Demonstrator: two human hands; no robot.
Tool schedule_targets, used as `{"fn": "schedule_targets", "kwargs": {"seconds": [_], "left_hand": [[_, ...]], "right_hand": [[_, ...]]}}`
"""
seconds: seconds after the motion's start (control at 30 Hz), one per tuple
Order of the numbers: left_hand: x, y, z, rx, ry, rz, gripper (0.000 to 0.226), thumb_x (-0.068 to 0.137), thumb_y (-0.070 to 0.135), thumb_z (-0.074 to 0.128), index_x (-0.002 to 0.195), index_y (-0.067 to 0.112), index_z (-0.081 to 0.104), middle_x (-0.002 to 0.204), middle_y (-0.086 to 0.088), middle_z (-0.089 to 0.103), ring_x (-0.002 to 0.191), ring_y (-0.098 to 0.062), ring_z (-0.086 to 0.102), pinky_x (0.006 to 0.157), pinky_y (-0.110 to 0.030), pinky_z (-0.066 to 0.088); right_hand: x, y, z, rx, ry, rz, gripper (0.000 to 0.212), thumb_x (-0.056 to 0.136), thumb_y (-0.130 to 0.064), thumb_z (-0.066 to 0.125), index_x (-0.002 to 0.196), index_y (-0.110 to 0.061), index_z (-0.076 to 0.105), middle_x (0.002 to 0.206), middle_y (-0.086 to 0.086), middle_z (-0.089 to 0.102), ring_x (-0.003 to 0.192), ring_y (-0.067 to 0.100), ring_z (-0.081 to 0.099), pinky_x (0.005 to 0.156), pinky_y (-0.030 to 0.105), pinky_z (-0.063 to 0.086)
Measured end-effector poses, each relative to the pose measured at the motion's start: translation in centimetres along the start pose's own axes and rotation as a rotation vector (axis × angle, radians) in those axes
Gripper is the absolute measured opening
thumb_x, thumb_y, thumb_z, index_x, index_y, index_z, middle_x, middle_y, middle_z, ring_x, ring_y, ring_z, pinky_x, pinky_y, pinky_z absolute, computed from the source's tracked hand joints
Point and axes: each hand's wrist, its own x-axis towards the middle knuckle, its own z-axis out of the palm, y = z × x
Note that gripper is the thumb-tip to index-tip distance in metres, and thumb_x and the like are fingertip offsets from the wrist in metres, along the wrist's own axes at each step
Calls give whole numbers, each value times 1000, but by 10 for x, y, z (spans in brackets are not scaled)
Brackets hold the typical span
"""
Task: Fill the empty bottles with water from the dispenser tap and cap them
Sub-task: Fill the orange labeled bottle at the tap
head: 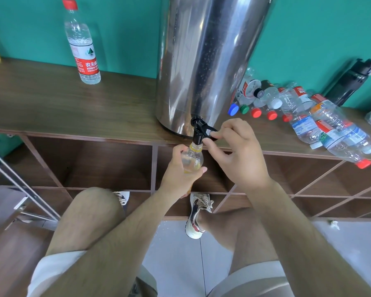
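Step in hand: filling. Small clear plastic bottle with yellow neck ring [191,157] held uncapped under black dispenser tap [198,130] of steel urn [204,61], left hand [180,174] grip wrapped round it. Right hand [238,155] pinched on tap lever. Next, by judgement: release lever, withdraw, cap. Empties heaped far right on wooden table [41,103].

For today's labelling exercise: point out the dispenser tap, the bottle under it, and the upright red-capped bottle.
dispenser tap [198,130], head view, black spout body.
bottle under it [192,157], head view, clear shoulder.
upright red-capped bottle [83,52], head view, label.
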Motion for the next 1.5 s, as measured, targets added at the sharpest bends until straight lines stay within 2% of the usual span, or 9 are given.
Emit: {"fn": "schedule_targets", "kwargs": {"seconds": [0.4, 0.63, 0.7, 0.83, 1.0, 1.17, 1.27, 1.37, 1.5], "left_hand": [[3, -4, 3, -17, 28, 27, 71, 77, 28, 89, 122, 39, 36, 111, 9, 64, 101, -13, 66, 93, -43, 55], [3, -7, 3, 5, 25, 39, 75, 71, 34, 89, 123, 41, 36, 114, 5, 64, 104, -17, 66, 91, -50, 55], [3, -7, 3, -13, 26, 27, 73, 72, 31, 89, 122, 40, 37, 111, 4, 65, 101, -17, 66, 92, -45, 55], [2, -2, 2, -12, 24, 21, 69, 79, 25, 89, 123, 35, 37, 110, 11, 63, 98, -8, 64, 84, -19, 48], [1, 1, 2, -27, 21, 4, 67, 79, 25, 88, 123, 35, 38, 105, 13, 63, 89, -11, 64, 77, -22, 51], [1, 2, 1, -21, 22, 6, 67, 79, 30, 88, 124, 36, 38, 112, 12, 61, 89, -9, 63, 69, -24, 51], [1, 3, 0, -31, 7, -7, 67, 80, 31, 87, 125, 36, 38, 115, 12, 61, 94, -7, 64, 73, -19, 52], [1, 2, 0, -33, -3, -10, 67, 80, 32, 86, 125, 38, 37, 118, 12, 62, 105, -9, 63, 91, -33, 52], [1, 0, -1, -29, -16, 3, 67, 80, 34, 86, 125, 39, 37, 119, 8, 64, 106, -12, 65, 94, -37, 53]], "right_hand": [[-8, -12, 6, 113, -12, 176, 26, 87, -18, 82, 107, -5, 72, 107, 1, 54, 98, 24, 58, 88, 26, 47], [-15, -27, -2, 270, -26, 336, 46, 83, -19, 86, 121, -17, 59, 114, -10, 48, 88, 8, 51, 78, 11, 41], [-18, -30, -5, 331, -8, 388, 43, 85, -13, 73, 122, -20, 53, 115, -4, 48, 87, 11, 52, 83, 7, 40], [-25, -21, -8, 355, -33, 448, 38, 91, -4, 47, 125, -20, 49, 121, -7, 48, 110, -7, 48, 99, 7, 35], [-37, 1, -11, 294, -166, 467, 31, 106, -1, 47, 136, -7, 53, 129, 1, 52, 118, 3, 55, 102, 6, 37], [-29, 39, -2, 302, -139, 672, 31, 102, -11, 63, 117, -36, 53, 128, 2, 60, 117, 7, 63, 107, 29, 49], [-18, 58, 8, 252, -124, 760, 34, 96, -15, 72, 121, -30, 53, 121, -2, 61, 113, 13, 60, 103, 31, 49], [-5, 72, 22, 248, -120, 830, 38, 94, -17, 74, 124, -30, 54, 111, -12, 63, 120, 18, 56, 105, 34, 46], [-4, 91, 45, 178, -208, 867, 44, 92, -14, 71, 132, -28, 56, 117, -14, 65, 121, 21, 59, 112, 47, 45]]}}
